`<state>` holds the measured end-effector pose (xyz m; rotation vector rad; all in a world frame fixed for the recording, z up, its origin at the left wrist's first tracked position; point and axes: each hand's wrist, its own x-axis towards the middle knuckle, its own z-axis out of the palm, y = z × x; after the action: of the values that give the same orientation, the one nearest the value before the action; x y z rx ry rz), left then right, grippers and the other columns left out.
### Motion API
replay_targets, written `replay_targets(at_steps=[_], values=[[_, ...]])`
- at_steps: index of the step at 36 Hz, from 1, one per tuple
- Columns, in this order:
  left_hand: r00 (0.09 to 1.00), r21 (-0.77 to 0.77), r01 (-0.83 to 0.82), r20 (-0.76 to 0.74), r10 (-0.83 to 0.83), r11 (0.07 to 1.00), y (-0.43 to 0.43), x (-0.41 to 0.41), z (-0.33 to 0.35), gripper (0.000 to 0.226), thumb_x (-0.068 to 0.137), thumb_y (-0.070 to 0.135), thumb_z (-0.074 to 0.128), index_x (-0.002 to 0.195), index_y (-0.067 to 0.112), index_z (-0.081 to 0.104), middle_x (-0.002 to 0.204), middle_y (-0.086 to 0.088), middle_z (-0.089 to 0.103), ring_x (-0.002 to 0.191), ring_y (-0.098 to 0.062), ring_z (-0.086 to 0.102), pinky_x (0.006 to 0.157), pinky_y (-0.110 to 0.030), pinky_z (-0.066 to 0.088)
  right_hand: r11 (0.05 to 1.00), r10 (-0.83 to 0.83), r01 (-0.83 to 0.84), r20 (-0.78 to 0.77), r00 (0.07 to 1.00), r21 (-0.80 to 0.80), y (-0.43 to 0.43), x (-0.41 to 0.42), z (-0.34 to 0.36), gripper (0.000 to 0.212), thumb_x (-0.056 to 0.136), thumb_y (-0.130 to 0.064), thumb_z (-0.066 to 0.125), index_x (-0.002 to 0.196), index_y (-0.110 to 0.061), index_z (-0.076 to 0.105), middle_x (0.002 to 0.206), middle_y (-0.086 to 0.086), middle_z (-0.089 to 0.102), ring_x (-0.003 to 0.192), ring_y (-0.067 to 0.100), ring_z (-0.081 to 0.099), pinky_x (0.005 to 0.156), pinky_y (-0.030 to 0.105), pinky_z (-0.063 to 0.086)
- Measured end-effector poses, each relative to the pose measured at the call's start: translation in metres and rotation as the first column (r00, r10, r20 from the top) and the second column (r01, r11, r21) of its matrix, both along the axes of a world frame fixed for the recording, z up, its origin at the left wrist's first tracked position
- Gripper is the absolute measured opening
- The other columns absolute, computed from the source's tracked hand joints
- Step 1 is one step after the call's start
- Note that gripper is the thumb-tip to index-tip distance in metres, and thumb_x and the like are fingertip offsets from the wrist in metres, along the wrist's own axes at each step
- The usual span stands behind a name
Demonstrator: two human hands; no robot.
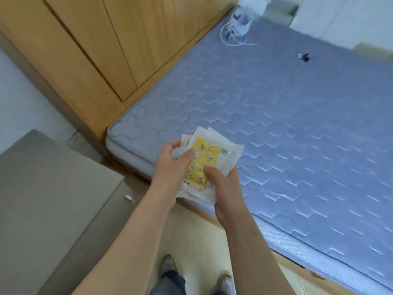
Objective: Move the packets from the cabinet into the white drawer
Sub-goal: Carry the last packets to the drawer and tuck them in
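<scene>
Head view: both hands hold a stack of packets [230, 150] in mid-air, right in front of the body. The top one is a yellow packet [207, 156] printed with stars, moons and flowers, with white crinkly packets fanned out underneath. The count isn't clear because the edges overlap and blur. The left hand [170, 165] grips the stack's left edge, thumb laid across the yellow face and fingers curled round behind. The right hand [225, 188] grips the near right corner, thumb pressing the lower part of the yellow packet, fingers tucked under the stack and mostly hidden. Both grips are narrow, closed firmly on the stack. Beyond and right of the grip is a blue-grey quilted mattress [297, 124], whose near corner sits just behind the packets. Far beyond, on the mattress, are a white cable loop [234, 40] and a small dark object [304, 57], too small to identify. Beyond and left of the grip are wooden panelled doors [85, 50]. Left of and below the grip is a grey-brown flat-topped unit [42, 188] with a small white scrap [129, 198] by its edge. Straight below the grip are pale floor [191, 241] and the person's shoes [170, 265].
</scene>
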<state>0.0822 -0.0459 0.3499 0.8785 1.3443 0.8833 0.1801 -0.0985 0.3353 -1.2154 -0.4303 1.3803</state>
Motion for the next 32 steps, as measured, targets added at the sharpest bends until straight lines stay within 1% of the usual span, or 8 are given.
replay_targets(at_steps=[4, 8, 11, 13, 17, 20, 24, 32], values=[[0.984, 0.098, 0.167, 0.04, -0.172, 0.981, -0.031, 0.076, 0.04, 0.018, 0.089, 0.018, 0.062, 0.088, 0.033, 0.053, 0.096, -0.002, 0.066, 0.075, -0.017, 0.066, 0.06, -0.03, 0.055, 0.976, -0.208, 0.201, 0.087, 0.974, 0.086, -0.047, 0.063, 0.041, 0.032, 0.082, 0.004, 0.057, 0.108, -0.014, 0.06, 0.097, 0.009, 0.073, 0.091, 0.027, 0.07, 0.079, 0.043, 0.057], [0.922, 0.186, 0.364, 0.069, -0.382, 0.913, -0.09, 0.16, 0.075, 0.015, 0.088, 0.019, 0.063, 0.097, 0.03, 0.058, 0.102, -0.005, 0.066, 0.076, -0.019, 0.066, 0.063, -0.031, 0.054, 0.866, -0.498, 0.487, 0.126, 0.858, 0.11, -0.121, 0.129, 0.076, 0.052, 0.067, -0.011, 0.065, 0.118, -0.013, 0.055, 0.107, 0.011, 0.07, 0.099, 0.029, 0.067, 0.086, 0.047, 0.055], [0.832, 0.24, 0.527, 0.047, -0.552, 0.815, -0.15, 0.222, 0.095, 0.02, 0.088, 0.02, 0.064, 0.107, 0.025, 0.059, 0.105, -0.008, 0.068, 0.08, -0.021, 0.066, 0.07, -0.033, 0.053, 0.766, -0.643, 0.628, 0.127, 0.755, 0.137, -0.193, 0.179, 0.096, 0.041, 0.077, -0.003, 0.067, 0.114, -0.015, 0.056, 0.107, 0.01, 0.07, 0.097, 0.028, 0.068, 0.087, 0.046, 0.054], [0.769, 0.263, 0.6, 0.068, -0.635, 0.755, -0.195, 0.261, 0.107, 0.015, 0.088, 0.019, 0.064, 0.1, 0.026, 0.061, 0.103, -0.009, 0.068, 0.08, -0.021, 0.066, 0.074, -0.036, 0.053, 0.697, -0.717, 0.7, 0.125, 0.686, 0.159, -0.243, 0.21, 0.108, 0.034, 0.083, 0.001, 0.062, 0.111, -0.017, 0.057, 0.104, 0.007, 0.071, 0.093, 0.024, 0.068, 0.085, 0.043, 0.054], [0.663, 0.284, 0.69, 0.12, -0.739, 0.666, -0.284, 0.333, 0.128, 0.013, 0.088, 0.017, 0.064, 0.09, 0.029, 0.059, 0.099, -0.009, 0.069, 0.079, -0.024, 0.067, 0.077, -0.04, 0.054, 0.568, -0.823, 0.8, 0.16, 0.546, 0.192, -0.335, 0.265, 0.13, 0.03, 0.084, 0.0, 0.061, 0.106, -0.02, 0.058, 0.099, 0.004, 0.073, 0.09, 0.022, 0.069, 0.083, 0.04, 0.056], [0.564, 0.286, 0.755, 0.172, -0.807, 0.589, -0.347, 0.38, 0.14, 0.013, 0.088, 0.014, 0.063, 0.09, 0.027, 0.059, 0.092, -0.009, 0.069, 0.07, -0.021, 0.066, 0.066, -0.033, 0.054, 0.453, -0.89, 0.868, 0.166, 0.425, 0.206, -0.398, 0.3, 0.144, 0.029, 0.085, 0.001, 0.06, 0.105, -0.02, 0.056, 0.098, 0.004, 0.072, 0.088, 0.021, 0.069, 0.081, 0.039, 0.056], [0.426, 0.283, 0.833, 0.219, -0.878, 0.475, -0.422, 0.432, 0.15, 0.023, 0.088, 0.015, 0.063, 0.107, 0.027, 0.055, 0.096, -0.005, 0.066, 0.072, -0.017, 0.065, 0.056, -0.027, 0.051, 0.278, -0.957, 0.938, 0.143, 0.252, 0.209, -0.475, 0.337, 0.154, 0.025, 0.087, -0.004, 0.059, 0.103, -0.022, 0.056, 0.095, 0.0, 0.072, 0.083, 0.017, 0.069, 0.069, 0.028, 0.056], [0.124, 0.236, 0.955, 0.232, -0.965, 0.18, -0.531, 0.521, 0.147, 0.022, 0.087, 0.01, 0.062, 0.108, 0.01, 0.057, 0.1, -0.011, 0.071, 0.078, -0.021, 0.068, 0.063, -0.03, 0.051, -0.059, -0.992, 0.981, 0.103, -0.079, 0.185, -0.575, 0.399, 0.153, 0.025, 0.087, -0.004, 0.059, 0.105, -0.021, 0.056, 0.095, 0.002, 0.072, 0.085, 0.02, 0.069, 0.079, 0.037, 0.055]])
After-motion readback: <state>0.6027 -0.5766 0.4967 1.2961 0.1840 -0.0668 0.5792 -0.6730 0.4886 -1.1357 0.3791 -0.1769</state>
